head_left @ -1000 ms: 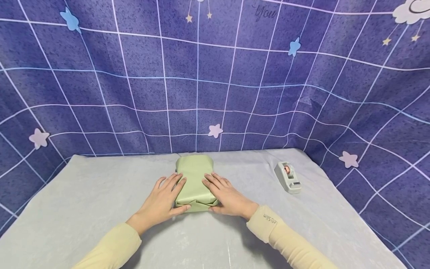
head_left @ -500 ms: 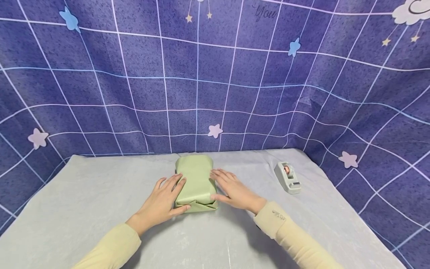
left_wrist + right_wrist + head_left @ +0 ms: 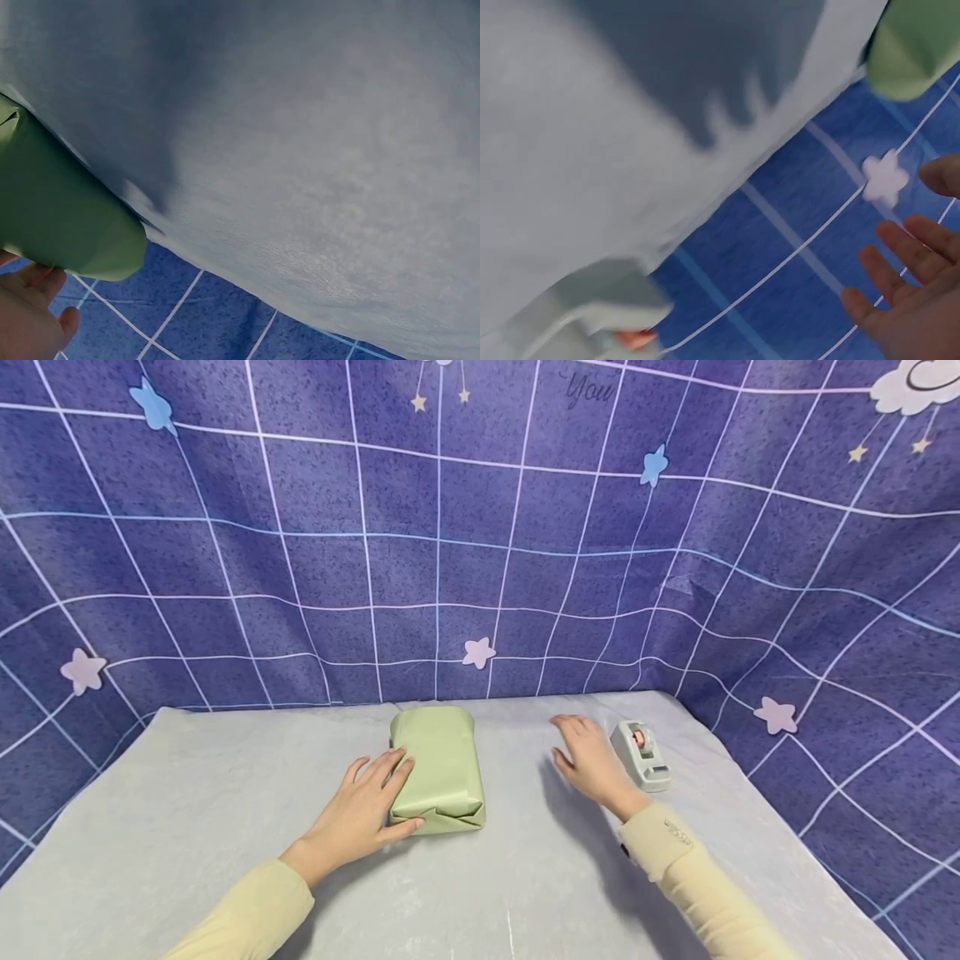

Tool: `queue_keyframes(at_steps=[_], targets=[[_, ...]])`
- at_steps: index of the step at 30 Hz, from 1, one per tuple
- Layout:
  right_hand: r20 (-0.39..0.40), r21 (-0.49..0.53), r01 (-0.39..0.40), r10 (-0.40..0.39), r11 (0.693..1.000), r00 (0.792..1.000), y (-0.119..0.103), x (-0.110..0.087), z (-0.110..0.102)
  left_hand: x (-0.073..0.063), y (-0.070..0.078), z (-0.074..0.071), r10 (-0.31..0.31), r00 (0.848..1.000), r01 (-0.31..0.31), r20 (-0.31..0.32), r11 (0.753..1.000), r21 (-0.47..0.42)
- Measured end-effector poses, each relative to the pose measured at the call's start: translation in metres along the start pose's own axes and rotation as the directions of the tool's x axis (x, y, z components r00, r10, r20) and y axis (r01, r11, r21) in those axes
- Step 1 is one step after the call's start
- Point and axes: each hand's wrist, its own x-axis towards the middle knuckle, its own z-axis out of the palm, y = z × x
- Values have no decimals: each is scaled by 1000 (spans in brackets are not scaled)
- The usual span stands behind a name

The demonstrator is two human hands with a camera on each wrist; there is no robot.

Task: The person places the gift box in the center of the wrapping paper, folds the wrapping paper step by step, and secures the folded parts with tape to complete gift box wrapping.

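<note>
A box-shaped parcel wrapped in green paper (image 3: 442,760) lies on the table, its folded end facing the person. My left hand (image 3: 367,806) rests along the parcel's left side, fingers on its top edge and thumb at the near folded end. In the left wrist view the fingers (image 3: 49,281) touch the green paper. My right hand (image 3: 596,764) is in the air between the parcel and a grey-white tape dispenser (image 3: 642,758), holding nothing, its fingers spread and loosely bent. An orange-pink roll core shows in the dispenser, which also appears at the bottom of the right wrist view.
A pale grey cloth covers the table (image 3: 225,777). Behind it and on the right hangs a blue-purple curtain (image 3: 405,568) with a grid of light lines and stars, meeting the table's back edge.
My right hand has left the parcel's right side and moved right through the air, close to the tape dispenser. My left hand and the parcel have stayed in place.
</note>
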Motion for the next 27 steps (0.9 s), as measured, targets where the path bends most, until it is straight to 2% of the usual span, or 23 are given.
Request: queue_keyframes(at_steps=[7,15,18,22,27], targets=[[-65,-70,-129,124,989,990,39,-22,-12,-1,-1,0,-2,1000,2,1,1000,3],[-154,-96,-281,265,955,952,68,-47,-24,-2,1,-1,-18,1000,19,23,1000,-21],[-139,-114,-352,336,929,931,75,-54,-29,-2,1,-1,-23,999,24,30,999,-26],[-67,-132,-434,429,891,901,80,-62,-35,-2,1,0,-27,999,28,34,999,-30],[7,-130,-467,472,875,882,83,-67,-38,-2,0,0,-28,999,29,34,999,-31]])
